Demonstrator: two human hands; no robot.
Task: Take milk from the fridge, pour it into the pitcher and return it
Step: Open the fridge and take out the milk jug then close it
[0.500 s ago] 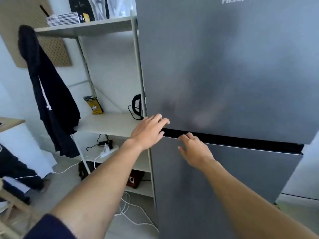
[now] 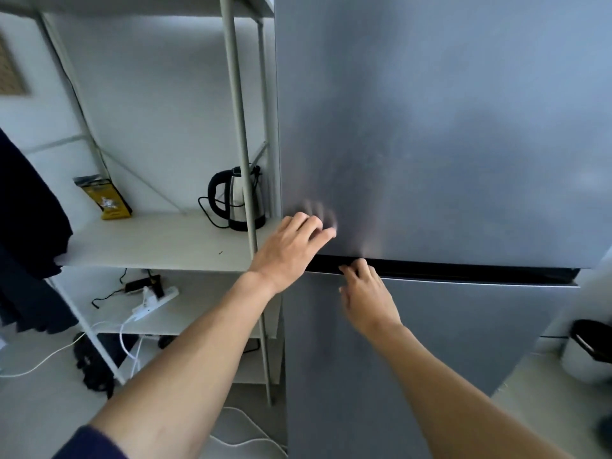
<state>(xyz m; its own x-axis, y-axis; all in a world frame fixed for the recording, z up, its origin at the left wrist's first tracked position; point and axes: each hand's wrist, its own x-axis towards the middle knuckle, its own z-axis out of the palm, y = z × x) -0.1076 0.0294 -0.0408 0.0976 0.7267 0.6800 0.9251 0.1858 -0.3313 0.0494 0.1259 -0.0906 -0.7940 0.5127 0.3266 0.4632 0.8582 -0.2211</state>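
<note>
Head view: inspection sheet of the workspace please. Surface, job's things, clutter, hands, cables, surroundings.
Surface: white shelf board, bearing a kettle and a packet.
Job's things: fridge, both doors look shut; milk and pitcher not in view.
Clutter: kettle; yellow packet; dark garment hanging at left.
Hands: left hand with straight fingers on the upper door at its lower left corner; right hand with fingertips at the dark gap between the doors, grip hidden.
Cables: kettle cord; power strip on the lower shelf; white cable across the floor.
Surroundings: white wall; bin right of the fridge.
</note>
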